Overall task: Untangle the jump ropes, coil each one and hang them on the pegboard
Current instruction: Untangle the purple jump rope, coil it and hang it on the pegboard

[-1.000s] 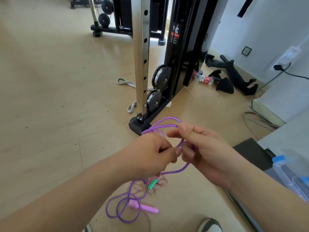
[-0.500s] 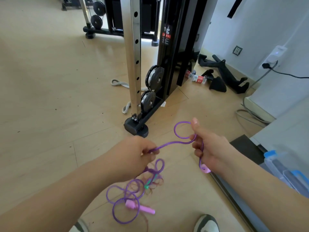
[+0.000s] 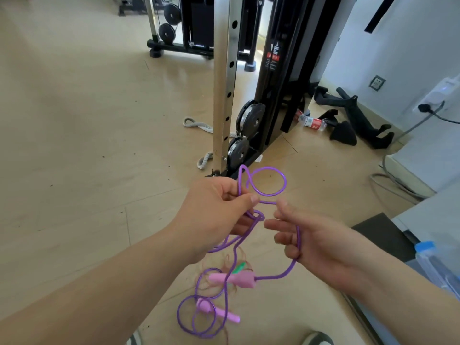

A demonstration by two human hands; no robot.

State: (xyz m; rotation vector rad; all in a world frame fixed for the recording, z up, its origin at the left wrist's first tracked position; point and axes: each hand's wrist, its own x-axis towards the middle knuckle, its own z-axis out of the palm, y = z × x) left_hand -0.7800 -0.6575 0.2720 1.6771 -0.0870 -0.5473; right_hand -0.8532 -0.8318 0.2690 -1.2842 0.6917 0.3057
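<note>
A purple jump rope (image 3: 270, 194) with pink handles hangs between my hands above the floor. My left hand (image 3: 216, 210) pinches the cord just below a small loop that curls upward. My right hand (image 3: 311, 240) holds the cord loosely, the strand running across its curled fingers. One pink handle (image 3: 236, 278) dangles below my right hand; the other pink handle (image 3: 216, 311) lies on the floor among purple coils. A green handle (image 3: 239, 267) and a thin pinkish cord of a second rope sit tangled underneath. No pegboard is in view.
A steel upright of a cable machine (image 3: 225, 83) with pulleys stands just ahead. A grey strap (image 3: 196, 124), a plastic bottle (image 3: 312, 122) and black attachments (image 3: 348, 115) lie on the wooden floor. A clear bin (image 3: 438, 265) and a dark mat (image 3: 380, 232) are at right.
The camera tilted down and my hands came closer together. The loop shifted from my right hand toward my left. The pink handle dropped out of my right hand and now dangles.
</note>
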